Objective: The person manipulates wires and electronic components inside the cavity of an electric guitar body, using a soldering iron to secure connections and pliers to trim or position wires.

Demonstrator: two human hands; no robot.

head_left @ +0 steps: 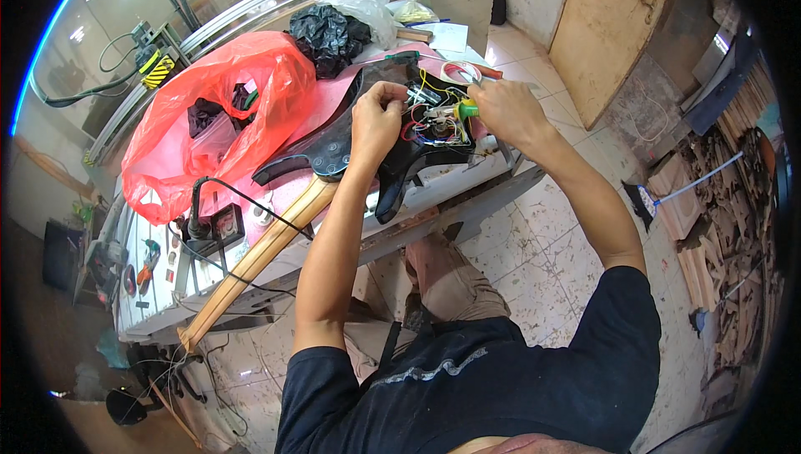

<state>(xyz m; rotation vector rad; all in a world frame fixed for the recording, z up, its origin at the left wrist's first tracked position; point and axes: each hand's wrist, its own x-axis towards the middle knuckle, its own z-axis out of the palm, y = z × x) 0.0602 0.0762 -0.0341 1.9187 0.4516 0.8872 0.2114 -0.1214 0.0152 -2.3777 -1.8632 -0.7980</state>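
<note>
A black electric guitar body (334,138) lies back up on the bench, its pale wooden neck (250,260) pointing to the near left. Its open cavity holds several coloured wires (430,130) and small electronic parts. My left hand (380,116) is over the body beside the cavity, thumb and fingers pinched together; what they hold, if anything, is too small to name. My right hand (511,112) is closed around a green-and-yellow handled tool (465,109), whose end reaches the wiring. Fingers and wires partly hide that end. A red-handled screwdriver (488,72) lies just beyond this hand.
A red plastic bag (158,141) with dark items fills the bench's left, near a black bag (329,32) and a clear bag (367,10). A black cable (250,199) arches over the neck. Wood scraps (709,262) and a broom (642,204) are at right.
</note>
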